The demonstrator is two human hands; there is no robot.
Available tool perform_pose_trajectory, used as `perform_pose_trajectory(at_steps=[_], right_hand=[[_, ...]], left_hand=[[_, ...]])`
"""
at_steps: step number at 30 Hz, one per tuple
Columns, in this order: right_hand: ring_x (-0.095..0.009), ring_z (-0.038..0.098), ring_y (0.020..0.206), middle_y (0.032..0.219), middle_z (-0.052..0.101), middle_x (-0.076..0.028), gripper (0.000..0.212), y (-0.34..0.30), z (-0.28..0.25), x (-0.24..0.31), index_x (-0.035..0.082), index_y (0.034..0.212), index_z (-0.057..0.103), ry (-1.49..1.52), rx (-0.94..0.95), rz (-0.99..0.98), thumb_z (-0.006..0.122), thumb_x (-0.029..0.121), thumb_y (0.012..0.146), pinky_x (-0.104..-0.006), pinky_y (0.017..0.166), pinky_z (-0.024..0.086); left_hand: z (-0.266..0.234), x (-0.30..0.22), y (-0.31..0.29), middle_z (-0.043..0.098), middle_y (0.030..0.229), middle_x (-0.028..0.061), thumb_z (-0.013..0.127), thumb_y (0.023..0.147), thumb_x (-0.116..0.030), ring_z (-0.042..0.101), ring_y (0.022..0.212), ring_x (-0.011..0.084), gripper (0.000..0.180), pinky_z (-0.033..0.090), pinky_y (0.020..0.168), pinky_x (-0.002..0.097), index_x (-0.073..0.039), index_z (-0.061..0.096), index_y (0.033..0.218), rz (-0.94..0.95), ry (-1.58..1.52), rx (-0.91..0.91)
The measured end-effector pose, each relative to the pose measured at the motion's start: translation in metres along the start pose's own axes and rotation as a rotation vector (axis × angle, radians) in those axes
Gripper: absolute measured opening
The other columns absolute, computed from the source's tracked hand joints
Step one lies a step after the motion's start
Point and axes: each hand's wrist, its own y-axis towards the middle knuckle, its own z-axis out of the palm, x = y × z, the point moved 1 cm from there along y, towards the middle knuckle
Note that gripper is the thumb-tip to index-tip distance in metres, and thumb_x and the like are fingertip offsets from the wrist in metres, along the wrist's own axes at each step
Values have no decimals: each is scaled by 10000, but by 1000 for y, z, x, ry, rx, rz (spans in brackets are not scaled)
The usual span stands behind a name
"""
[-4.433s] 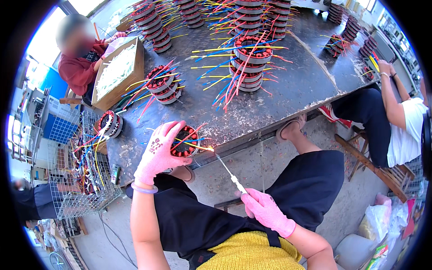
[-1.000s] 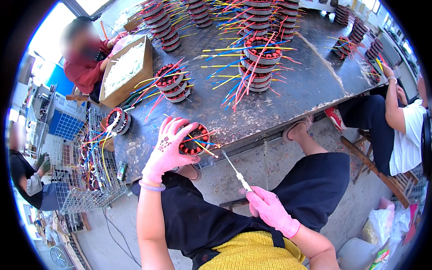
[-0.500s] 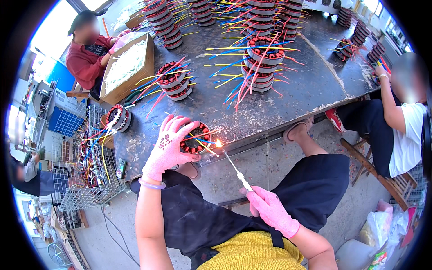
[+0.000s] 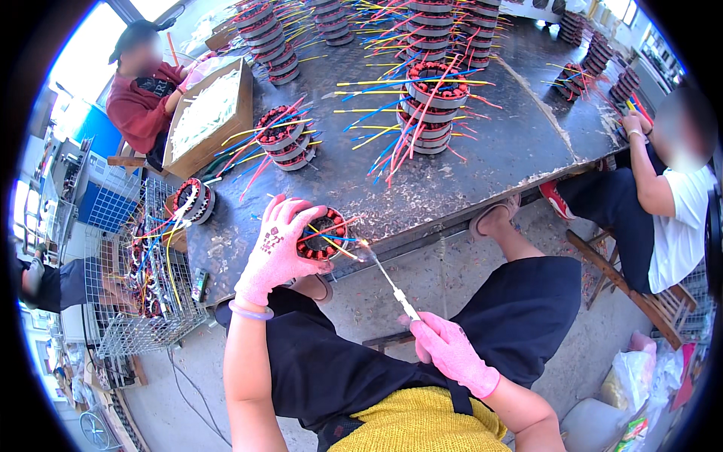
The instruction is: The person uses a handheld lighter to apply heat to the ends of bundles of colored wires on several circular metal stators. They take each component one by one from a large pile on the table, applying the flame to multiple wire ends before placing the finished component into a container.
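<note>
My left hand [image 4: 275, 252], in a pink glove, is closed round a motor stator [image 4: 307, 246] at the table's near edge. Red, yellow and blue wires stick out of this ring with its red-insulated windings, pointing right. In my gloved right hand [image 4: 454, 352] is a long-necked lighter [image 4: 407, 303] with a white handle and a thin metal stem. The stem slants up and left, and a small faint flame [image 4: 364, 243] shows at its tip, just right of the wire ends. Another stator pair [image 4: 194, 201] lies tilted on the table left of my left hand.
Stacks of wired stators [image 4: 433, 113] stand across the dark metal table [image 4: 512, 143]. A cardboard box of white strips [image 4: 207, 113] is at the far left. A wire basket [image 4: 143, 328] stands left of my knees. One person sits beyond the box, another on a wooden stool [image 4: 625, 279] at the right.
The flame at the lighter's tip has shrunk from a bright orange one to a faint glow. Both hands keep their grips; the whole view has shifted slightly.
</note>
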Motion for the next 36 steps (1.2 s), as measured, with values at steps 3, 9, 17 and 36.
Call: perform_pose_trajectory(at_steps=[3,9,17,36], right_hand=[[-97,512,580,660,522,-39,332,0,-1,-4,-6,1209,619,-13,8,-31,473,240,1041,-288,573,432],[-94,511,582,667,525,-36,330,2,0,0,1,1207,623,-4,3,3,480,248,1040,-285,576,435],[-84,501,588,681,527,-24,336,0,-1,1,5,1224,623,27,-7,3,488,252,1040,-279,582,439],[-97,522,609,693,530,-45,350,0,-3,7,-4,1224,621,-49,7,-18,476,256,1041,-290,598,446]], left_hand=[[-1,-1,0,523,1337,132,923,524,-333,401,1357,379,906,232,1208,531,-157,573,1340,-8,-4,3],[0,-1,0,525,1334,133,920,517,-331,404,1356,383,904,226,1209,528,-141,575,1331,-2,-4,-1],[2,0,-2,530,1328,143,916,505,-329,400,1359,400,911,218,1208,528,-116,575,1323,-21,-2,-20],[-2,-4,1,538,1276,144,912,495,-332,424,1316,406,878,243,1195,530,-121,589,1283,-11,-10,-14]])
